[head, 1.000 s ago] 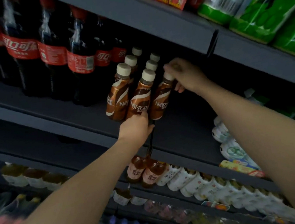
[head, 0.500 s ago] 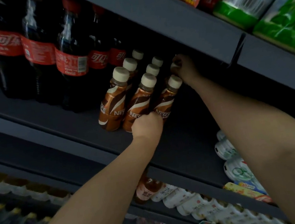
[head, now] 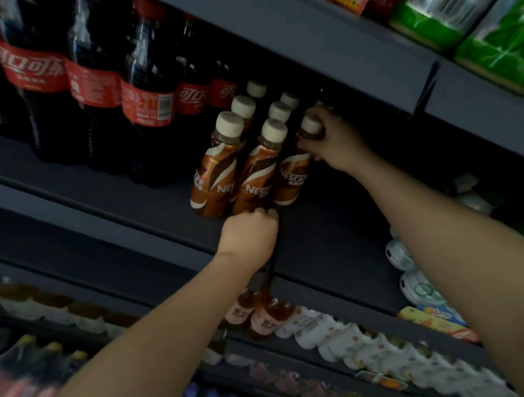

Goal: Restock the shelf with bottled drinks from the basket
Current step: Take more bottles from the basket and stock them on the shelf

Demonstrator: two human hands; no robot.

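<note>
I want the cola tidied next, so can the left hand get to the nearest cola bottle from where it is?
Probably yes. The left hand sits at the shelf's front edge below the coffee bottles, and the shelf front toward the cola bottle looks unobstructed.

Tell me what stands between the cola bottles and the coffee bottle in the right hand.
Two front brown coffee bottles, with more behind, stand between the cola bottles and the gripped coffee bottle, per the head view.
</note>
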